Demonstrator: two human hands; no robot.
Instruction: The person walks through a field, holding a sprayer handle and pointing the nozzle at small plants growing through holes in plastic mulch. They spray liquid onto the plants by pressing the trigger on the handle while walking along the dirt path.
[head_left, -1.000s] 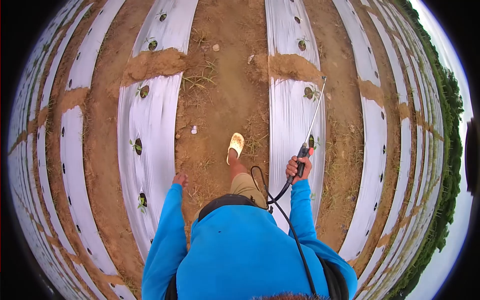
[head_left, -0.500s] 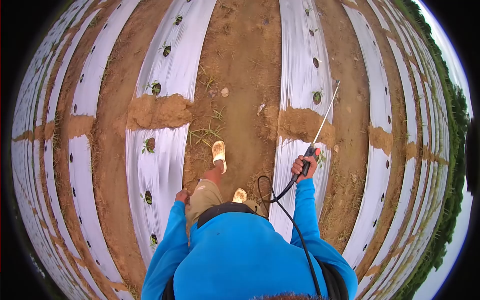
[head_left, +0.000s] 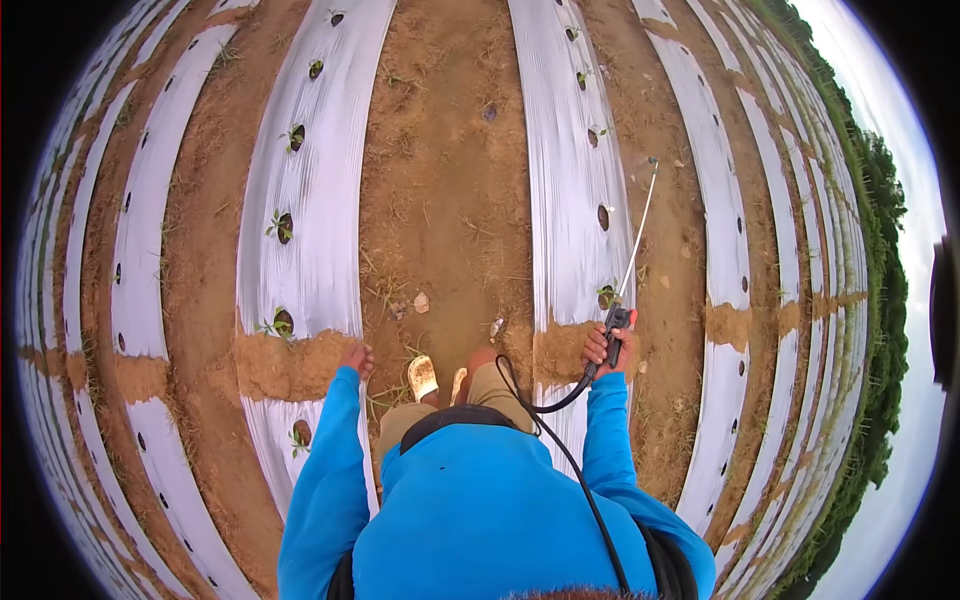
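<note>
In the head view my right hand [head_left: 611,352] is wrapped round the black handle of a spray wand [head_left: 634,238], which has a red part by the grip. The wand's thin metal tube points forward and slightly right, its nozzle over the soil beside the right-hand covered bed. From the handle a black hose [head_left: 560,447] loops back past my waist. My left hand [head_left: 357,358] hangs empty beside the left bed, fingers loosely bent. Closest to the wand's base is a small seedling [head_left: 607,296] in a planting hole.
Long beds under silvery plastic sheet [head_left: 310,185] run ahead on both sides, with seedlings in holes. Bands of bare soil [head_left: 285,365] cross them. My shoes [head_left: 422,377] are on the dirt path [head_left: 445,200], where a stone [head_left: 421,302] lies. Trees stand far right.
I have walked forward, so the beds, soil band and stone have slid back towards me. My left hand has swung forward. The wand stays in my right hand, its handle slightly nearer my body.
</note>
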